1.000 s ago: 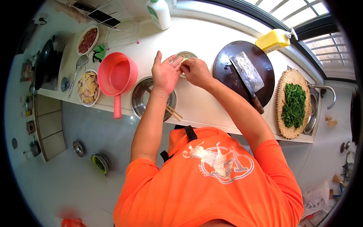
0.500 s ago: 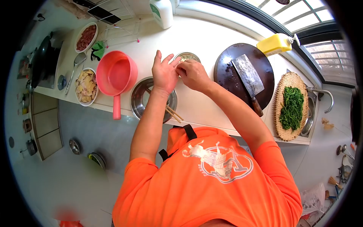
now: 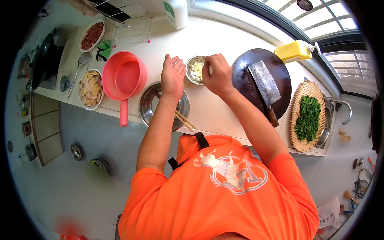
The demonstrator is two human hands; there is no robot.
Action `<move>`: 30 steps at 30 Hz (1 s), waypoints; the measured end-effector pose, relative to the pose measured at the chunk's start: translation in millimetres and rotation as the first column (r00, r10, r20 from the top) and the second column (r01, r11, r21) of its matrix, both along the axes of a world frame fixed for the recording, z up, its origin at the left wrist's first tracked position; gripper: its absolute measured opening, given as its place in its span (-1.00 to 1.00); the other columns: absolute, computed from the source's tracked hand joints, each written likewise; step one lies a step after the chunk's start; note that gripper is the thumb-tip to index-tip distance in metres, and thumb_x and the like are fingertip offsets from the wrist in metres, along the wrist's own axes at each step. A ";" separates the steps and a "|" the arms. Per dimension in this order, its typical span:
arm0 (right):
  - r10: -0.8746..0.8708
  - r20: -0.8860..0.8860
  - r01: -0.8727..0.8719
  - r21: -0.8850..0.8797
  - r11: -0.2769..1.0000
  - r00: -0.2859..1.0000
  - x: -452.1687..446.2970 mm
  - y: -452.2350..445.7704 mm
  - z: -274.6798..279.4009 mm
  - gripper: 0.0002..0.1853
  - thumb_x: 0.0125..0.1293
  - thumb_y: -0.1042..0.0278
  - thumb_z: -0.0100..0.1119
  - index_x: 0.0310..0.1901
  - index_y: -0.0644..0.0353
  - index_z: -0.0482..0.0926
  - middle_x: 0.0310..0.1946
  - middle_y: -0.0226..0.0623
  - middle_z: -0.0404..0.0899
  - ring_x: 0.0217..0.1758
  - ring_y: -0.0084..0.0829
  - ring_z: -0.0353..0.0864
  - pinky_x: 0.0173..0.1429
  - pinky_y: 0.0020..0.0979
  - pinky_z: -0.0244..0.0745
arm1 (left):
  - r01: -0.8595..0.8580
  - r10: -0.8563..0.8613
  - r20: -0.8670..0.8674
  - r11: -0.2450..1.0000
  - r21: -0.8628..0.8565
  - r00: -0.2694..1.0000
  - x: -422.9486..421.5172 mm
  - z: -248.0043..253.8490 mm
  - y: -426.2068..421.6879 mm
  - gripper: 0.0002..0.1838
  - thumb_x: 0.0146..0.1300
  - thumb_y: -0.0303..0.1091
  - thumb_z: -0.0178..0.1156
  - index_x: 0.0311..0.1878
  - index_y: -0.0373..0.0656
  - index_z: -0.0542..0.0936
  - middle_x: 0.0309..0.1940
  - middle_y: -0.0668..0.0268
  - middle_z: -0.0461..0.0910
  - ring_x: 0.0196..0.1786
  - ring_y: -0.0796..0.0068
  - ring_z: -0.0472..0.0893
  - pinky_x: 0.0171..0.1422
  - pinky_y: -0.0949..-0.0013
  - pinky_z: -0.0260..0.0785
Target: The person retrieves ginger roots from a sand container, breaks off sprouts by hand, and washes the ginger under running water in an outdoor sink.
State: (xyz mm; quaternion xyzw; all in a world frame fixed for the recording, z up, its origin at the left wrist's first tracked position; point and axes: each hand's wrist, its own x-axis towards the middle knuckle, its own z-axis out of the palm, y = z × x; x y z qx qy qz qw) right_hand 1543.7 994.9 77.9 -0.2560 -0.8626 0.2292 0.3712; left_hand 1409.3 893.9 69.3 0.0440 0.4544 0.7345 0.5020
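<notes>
At upper centre I see the left hand (image 3: 173,80) open, the right hand (image 3: 218,74) apart, curled, contents unclear, beside already chopped garlic (image 3: 195,70), while upper-left meat (image 3: 92,35) looks uncooked.

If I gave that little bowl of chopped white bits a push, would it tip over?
Probably not: the little bowl sits flat, so a gentle push would likely slide it along the smooth-looking counter. It's small, so it may feel light to lift. The chopped white bits look loose, so a hard bump might scatter some.
</notes>
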 end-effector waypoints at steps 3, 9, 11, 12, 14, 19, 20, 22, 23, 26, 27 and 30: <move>0.009 0.318 0.007 -0.049 0.999 0.948 8.9 5.0 -49.6 -0.90 0.22 0.48 0.20 -0.27 0.30 0.63 -0.33 -0.03 0.62 -0.21 0.02 0.62 -0.15 -0.09 0.55 | 0.019 -0.020 0.019 1.000 0.021 1.000 2.9 3.4 9.3 0.01 0.48 0.30 -0.16 0.51 -0.57 -0.09 0.53 -0.39 -0.13 0.62 -0.24 -0.08 0.67 -0.02 -0.20; 0.106 0.108 -0.066 -0.320 0.945 0.989 20.4 -20.7 4.9 -0.88 0.24 0.41 0.26 -0.25 0.27 0.68 -0.38 -0.03 0.62 -0.25 -0.02 0.63 -0.12 -0.11 0.54 | 0.013 -0.035 0.188 0.993 0.120 0.982 8.5 -5.4 5.7 0.08 0.44 0.35 -0.17 0.51 -0.61 -0.12 0.54 -0.39 -0.14 0.62 -0.22 -0.10 0.68 -0.03 -0.22; 0.150 0.077 -0.098 -0.463 0.881 0.986 18.8 -36.3 11.1 -0.87 0.25 0.42 0.26 -0.24 0.28 0.67 -0.38 -0.02 0.62 -0.26 -0.03 0.63 -0.13 -0.12 0.52 | 0.023 -0.054 0.194 0.987 0.159 0.979 12.1 -3.2 7.0 0.10 0.44 0.38 -0.19 0.50 -0.62 -0.13 0.54 -0.38 -0.14 0.63 -0.21 -0.11 0.69 -0.01 -0.24; 0.161 0.075 -0.108 -0.466 0.878 0.984 17.4 -40.8 10.7 -0.86 0.27 0.41 0.24 -0.24 0.30 0.67 -0.38 0.00 0.63 -0.26 -0.02 0.63 -0.14 -0.11 0.52 | 0.027 -0.061 0.196 0.985 0.172 0.979 14.9 -2.1 5.3 0.11 0.44 0.39 -0.20 0.50 -0.62 -0.13 0.54 -0.38 -0.14 0.63 -0.20 -0.11 0.69 0.00 -0.25; 0.162 0.116 -0.083 -0.502 0.861 0.980 11.9 -45.6 9.2 -0.86 0.28 0.41 0.21 -0.29 0.32 0.64 -0.38 0.02 0.63 -0.25 0.01 0.63 -0.13 -0.09 0.52 | 0.061 -0.093 0.182 0.982 0.178 0.979 18.3 2.8 3.5 0.12 0.43 0.41 -0.21 0.51 -0.61 -0.14 0.54 -0.39 -0.15 0.63 -0.22 -0.12 0.69 -0.01 -0.26; 0.072 0.132 -0.016 -0.388 0.921 0.989 14.5 -41.2 -9.7 -0.90 0.29 0.46 0.22 -0.27 0.32 0.62 -0.40 -0.02 0.64 -0.40 -0.07 0.64 -0.23 -0.18 0.53 | 0.099 -0.135 0.190 0.978 0.184 0.973 24.5 5.7 -1.5 0.11 0.42 0.41 -0.20 0.51 -0.59 -0.12 0.54 -0.38 -0.15 0.63 -0.22 -0.11 0.68 0.00 -0.22; 0.035 0.123 0.014 -0.381 0.924 0.992 15.3 -40.6 -9.5 -0.90 0.28 0.47 0.21 -0.27 0.32 0.61 -0.40 -0.01 0.64 -0.40 -0.05 0.64 -0.24 -0.17 0.53 | 0.096 -0.128 0.185 0.980 0.175 0.974 23.9 3.6 -1.9 0.11 0.42 0.41 -0.20 0.51 -0.59 -0.11 0.54 -0.38 -0.15 0.63 -0.20 -0.11 0.68 0.01 -0.22; 0.043 0.056 -0.017 -0.411 0.912 0.997 13.8 -41.1 1.6 -0.89 0.27 0.47 0.21 -0.24 0.33 0.59 -0.39 0.00 0.63 -0.37 -0.03 0.64 -0.22 -0.15 0.52 | 0.084 -0.111 0.177 0.984 0.157 0.978 24.0 1.6 -2.3 0.10 0.43 0.40 -0.18 0.51 -0.58 -0.10 0.55 -0.36 -0.15 0.63 -0.16 -0.11 0.68 0.03 -0.21; 0.045 0.023 -0.031 -0.429 0.903 0.999 12.5 -43.9 4.9 -0.89 0.26 0.47 0.21 -0.23 0.33 0.58 -0.39 0.00 0.63 -0.35 -0.02 0.63 -0.21 -0.14 0.52 | 0.097 -0.121 0.163 0.985 0.145 0.979 25.5 0.9 -4.2 0.09 0.42 0.39 -0.16 0.51 -0.56 -0.09 0.54 -0.35 -0.11 0.62 -0.13 -0.05 0.67 0.04 -0.17; 0.162 -0.027 -0.161 -0.358 0.920 0.986 1.8 -47.4 6.1 -0.91 0.26 0.49 0.18 -0.26 0.31 0.53 -0.37 -0.01 0.60 -0.29 0.00 0.61 -0.17 -0.10 0.50 | 0.141 -0.161 0.132 0.978 0.151 0.978 28.0 10.0 2.5 0.04 0.43 0.36 -0.12 0.51 -0.53 -0.04 0.52 -0.30 0.00 0.58 -0.04 0.10 0.63 0.10 -0.05; 0.130 0.036 -0.112 -0.324 0.940 0.991 0.7 -39.4 -11.1 -0.93 0.27 0.51 0.16 -0.27 0.30 0.50 -0.37 -0.02 0.57 -0.26 0.01 0.59 -0.15 -0.09 0.49 | 0.151 -0.175 0.140 0.974 0.167 0.975 26.8 8.8 4.1 0.02 0.45 0.34 -0.13 0.51 -0.51 -0.03 0.52 -0.27 0.03 0.56 -0.01 0.13 0.62 0.11 -0.02; -0.094 0.147 0.122 -0.198 0.973 0.985 3.7 -29.1 -8.1 -0.95 0.26 0.51 0.14 -0.30 0.28 0.48 -0.38 -0.02 0.57 -0.28 0.04 0.58 -0.17 -0.05 0.48 | 0.127 -0.124 -0.163 0.992 0.009 0.979 23.9 11.7 5.4 -0.16 0.52 0.23 -0.19 0.41 -0.49 0.18 0.41 -0.17 0.25 0.43 0.07 0.33 0.54 0.15 0.12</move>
